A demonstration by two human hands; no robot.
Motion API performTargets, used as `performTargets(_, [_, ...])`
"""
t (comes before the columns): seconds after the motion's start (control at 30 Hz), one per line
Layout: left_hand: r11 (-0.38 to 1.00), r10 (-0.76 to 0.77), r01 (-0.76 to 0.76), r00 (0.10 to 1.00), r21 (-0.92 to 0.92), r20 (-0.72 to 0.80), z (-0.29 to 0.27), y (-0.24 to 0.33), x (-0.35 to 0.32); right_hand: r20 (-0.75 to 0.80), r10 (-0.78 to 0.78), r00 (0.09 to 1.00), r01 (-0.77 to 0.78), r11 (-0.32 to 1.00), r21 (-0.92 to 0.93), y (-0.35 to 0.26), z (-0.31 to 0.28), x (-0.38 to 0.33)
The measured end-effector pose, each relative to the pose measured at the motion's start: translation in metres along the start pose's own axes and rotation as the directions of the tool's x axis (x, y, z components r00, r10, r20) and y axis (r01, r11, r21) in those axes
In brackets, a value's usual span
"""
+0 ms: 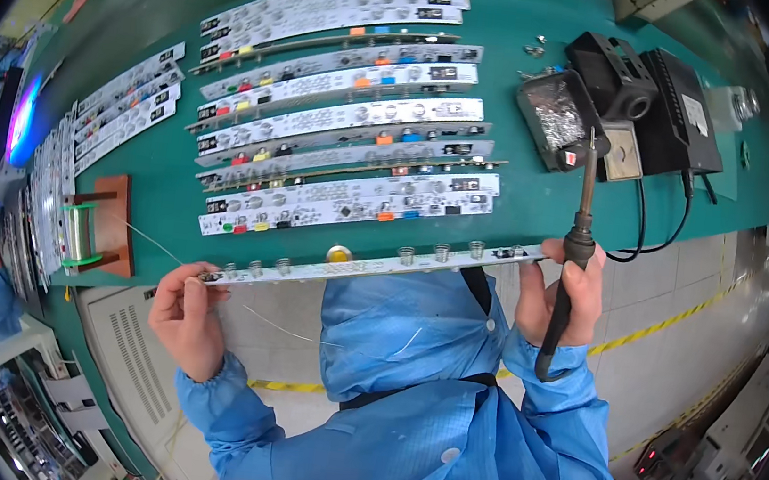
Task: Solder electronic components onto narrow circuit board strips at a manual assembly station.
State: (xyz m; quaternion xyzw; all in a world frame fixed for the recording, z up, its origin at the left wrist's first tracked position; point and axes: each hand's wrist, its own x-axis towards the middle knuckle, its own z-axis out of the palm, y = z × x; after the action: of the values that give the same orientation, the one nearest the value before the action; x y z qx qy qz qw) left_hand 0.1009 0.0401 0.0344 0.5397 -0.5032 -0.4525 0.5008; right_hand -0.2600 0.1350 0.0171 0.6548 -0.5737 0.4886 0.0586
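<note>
A long, narrow circuit board (362, 266) is held tilted along the bench's near edge, with several round metal-looking parts standing up from it. My left hand (192, 324) pinches its left end. Thin solder wire (153, 240) runs from a spool (79, 234) to those same fingers, and another strand (279, 329) hangs below the board. My right hand (589, 292) is closed around a soldering iron (580, 226) whose tip points away from me. Its fingertips also touch the board's right end.
Several similar boards (351, 200) lie in rows on the green bench mat (251, 289), with more stacked at left. The spool sits on a brown stand (122, 253). At far right are a foil-lined tray (555, 117), a sponge holder (622, 155), a black box (679, 112) and cables (687, 218).
</note>
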Motion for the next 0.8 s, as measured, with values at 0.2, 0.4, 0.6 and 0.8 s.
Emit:
performTargets(0.2, [0.973,0.018,0.018,0.988,-0.228,0.155,-0.004,0.004,0.013,-0.091,0.057,0.994,-0.047,0.993,0.104,-0.003,0.002,-0.004])
performTargets(0.4, [0.957,0.062,-0.006,0.981,-0.288,0.183,-0.006,0.010,0.016,-0.033,0.108,0.994,-0.099,0.975,0.201,0.002,-0.003,-0.006])
performTargets(0.6, [0.958,0.176,-0.113,0.958,-0.264,0.227,-0.004,0.022,0.012,0.033,0.099,0.995,-0.104,0.962,0.251,0.019,-0.004,-0.006])
performTargets(0.8, [0.953,0.277,-0.235,0.932,-0.191,0.233,-0.002,0.028,0.012,0.011,0.147,0.989,-0.143,0.938,0.316,0.029,-0.001,-0.013])
